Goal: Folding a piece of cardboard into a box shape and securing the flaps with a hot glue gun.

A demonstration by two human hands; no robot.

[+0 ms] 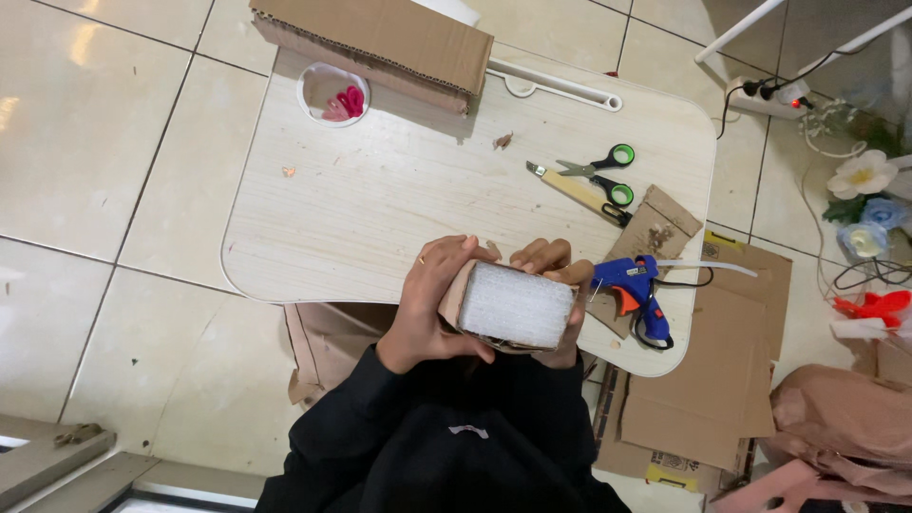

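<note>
Taking the white-faced cardboard block (pixel 513 306) as the landmark: far up and to its left on the pale wooden surface (pixel 380 204) sits a small round dish (pixel 332 93) with pink pieces. The left hand (pixel 427 299) clasps the block's left end, fingers curled over its top edge. The block itself is held up just above the surface's near edge. The right hand (pixel 560 304) grips its right end. Right of the block lies a blue glue gun (pixel 635 285); above that, green-handled scissors (pixel 598 176).
</note>
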